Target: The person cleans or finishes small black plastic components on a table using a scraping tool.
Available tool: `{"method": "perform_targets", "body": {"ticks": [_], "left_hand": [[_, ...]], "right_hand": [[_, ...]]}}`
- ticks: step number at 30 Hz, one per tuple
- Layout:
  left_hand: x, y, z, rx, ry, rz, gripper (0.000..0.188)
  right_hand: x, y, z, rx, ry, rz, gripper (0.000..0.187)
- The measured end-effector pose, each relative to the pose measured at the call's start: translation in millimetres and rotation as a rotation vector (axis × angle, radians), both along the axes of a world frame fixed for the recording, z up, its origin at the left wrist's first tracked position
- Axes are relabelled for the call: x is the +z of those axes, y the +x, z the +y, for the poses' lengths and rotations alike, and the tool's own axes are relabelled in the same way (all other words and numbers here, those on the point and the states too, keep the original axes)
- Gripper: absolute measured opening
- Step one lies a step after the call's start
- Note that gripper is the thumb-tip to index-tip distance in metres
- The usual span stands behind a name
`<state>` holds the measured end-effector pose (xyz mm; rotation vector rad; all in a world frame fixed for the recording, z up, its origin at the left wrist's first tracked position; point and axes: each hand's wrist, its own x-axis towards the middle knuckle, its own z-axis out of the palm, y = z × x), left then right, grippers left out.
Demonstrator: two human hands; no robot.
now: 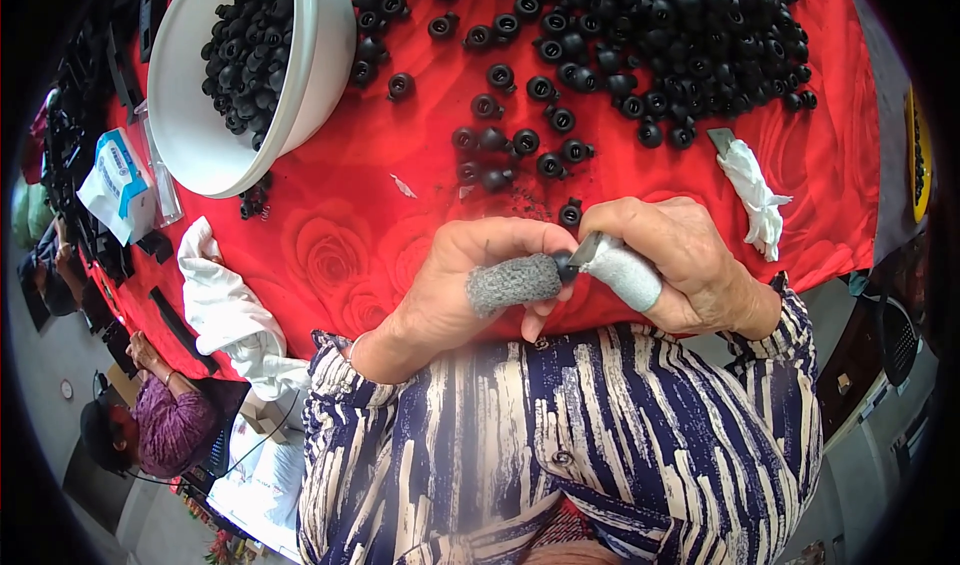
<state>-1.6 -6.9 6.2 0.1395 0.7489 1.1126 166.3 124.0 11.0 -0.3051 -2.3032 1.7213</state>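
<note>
My left hand (450,265), its thumb in a grey knitted sleeve, pinches a small round black plastic part (567,269). From the right, my right hand (690,255) grips a short metal blade (587,249), with its thumb wrapped in white material. The blade meets the part or lies right against it; the exact contact is hidden by my fingers. Just beyond my fingertips one black part (570,213) stands on the red cloth (340,255). Farther off, several loose ones lie scattered before a large heap of them (690,35).
At the far left a white bowl (325,65) holds more black parts. Another blade wrapped in white (752,200) lies to the right. A white cloth (225,305) and a blue-and-white packet (120,187) lie at left. A person in purple (172,425) sits nearby at lower left.
</note>
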Motion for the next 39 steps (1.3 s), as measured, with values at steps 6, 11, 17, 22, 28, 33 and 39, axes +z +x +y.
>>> {"method": "perform_targets", "body": {"ticks": [6,11,17,22,28,33,39], "left_hand": [[1.2,0.1,0.8,0.015,0.007,-0.016,0.024],[-0.2,1.2,0.2,0.048,0.015,-0.046,0.024],[-3.3,0.4,-3.5,0.062,0.024,-0.04,0.024],[-3.4,1.9,-1.3,0.06,0.028,-0.035,0.024],[-3.6,3.7,-2.3,0.087,0.037,-0.047,0.024],[-5.3,3.6,-2.8,0.075,0.047,-0.012,0.025],[-3.5,4.2,-2.6,0.069,0.026,0.039,0.024]], "right_hand": [[1.9,-0.3,-0.1,0.008,0.002,-0.013,0.021],[2.5,-1.3,0.0,-0.01,0.008,-0.008,0.02],[0.3,-3.1,-2.0,0.007,-0.007,-0.016,0.02],[-0.7,-0.1,-1.1,-0.009,0.003,-0.009,0.021],[-1.2,-1.3,-0.7,0.012,0.029,0.021,0.022],[-2.8,-1.1,-1.0,0.011,0.04,0.01,0.021],[-4.1,-1.6,-1.6,-0.002,0.042,0.016,0.02]]}}
